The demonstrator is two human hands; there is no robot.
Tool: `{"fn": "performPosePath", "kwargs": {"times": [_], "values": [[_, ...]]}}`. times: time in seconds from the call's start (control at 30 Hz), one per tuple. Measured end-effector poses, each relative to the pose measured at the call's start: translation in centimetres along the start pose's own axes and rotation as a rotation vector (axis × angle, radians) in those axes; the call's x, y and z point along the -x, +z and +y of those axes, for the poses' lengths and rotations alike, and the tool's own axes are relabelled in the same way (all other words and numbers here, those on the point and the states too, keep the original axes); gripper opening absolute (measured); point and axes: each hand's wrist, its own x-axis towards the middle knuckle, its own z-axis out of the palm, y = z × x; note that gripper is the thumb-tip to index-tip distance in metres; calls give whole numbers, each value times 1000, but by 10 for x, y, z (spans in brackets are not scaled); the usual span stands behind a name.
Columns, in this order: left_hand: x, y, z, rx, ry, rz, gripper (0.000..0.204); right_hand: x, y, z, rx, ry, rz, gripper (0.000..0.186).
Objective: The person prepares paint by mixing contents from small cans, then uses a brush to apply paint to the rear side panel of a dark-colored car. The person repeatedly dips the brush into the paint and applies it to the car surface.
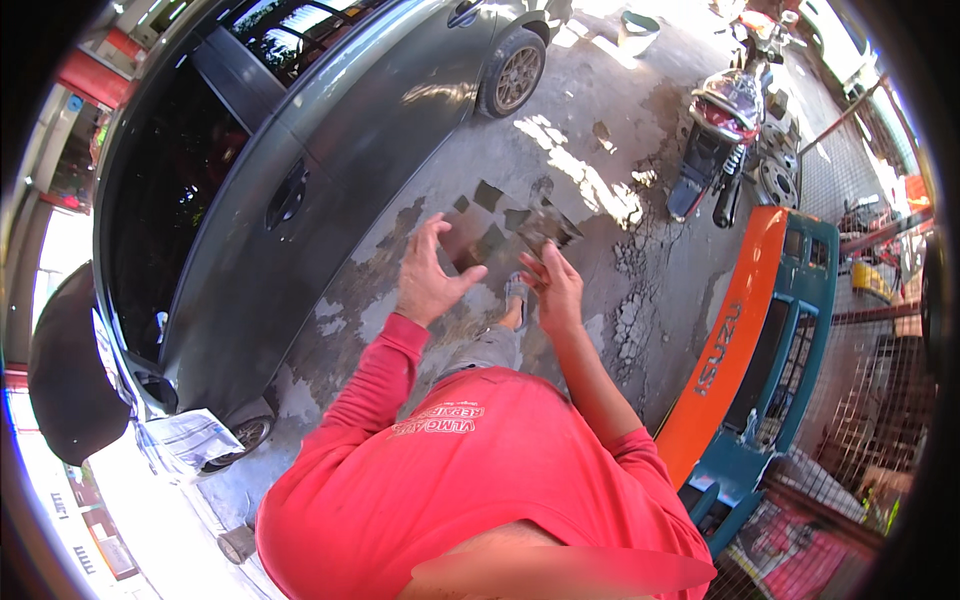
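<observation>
Left hand [424, 280]: fingers spread, contact unclear | right hand [558, 290]: fingertips pinching dark flat piece [548, 226], blurred, at its 12 o'clock | risk: loose pinch could drop it onto concrete floor [604, 275]; careless swing could knock car [370, 130], 10 o'clock.

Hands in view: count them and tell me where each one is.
2. The left hand, open, is nearer the dark car; the right hand is by a blurred dark object, nearer the orange panel. Others may be hidden.
</observation>
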Motion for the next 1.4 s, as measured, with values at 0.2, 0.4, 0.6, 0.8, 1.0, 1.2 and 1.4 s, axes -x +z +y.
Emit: {"fn": "performPosePath", "kwargs": {"times": [0.2,0.4,0.6,0.8,1.0,1.2,1.4], "values": [[-206,16,-74,-339,221,131,48,-116,-142,-56,48,94,453,63],[-422,52,-129,-515,185,86,46,-169,-238,-123,-51,-19,711,54],[-582,101,-179,-669,20,-7,44,-265,-215,-156,-21,7,742,50],[-695,132,-211,-774,-97,-4,40,-415,-180,-196,105,94,651,53],[-769,148,-237,-799,-74,38,43,-562,-142,-277,370,54,475,60],[-812,161,-248,-850,-125,-10,43,-643,-113,-335,478,10,455,59],[-842,172,-267,-794,-50,130,40,-674,-111,-325,463,49,493,52]]}}
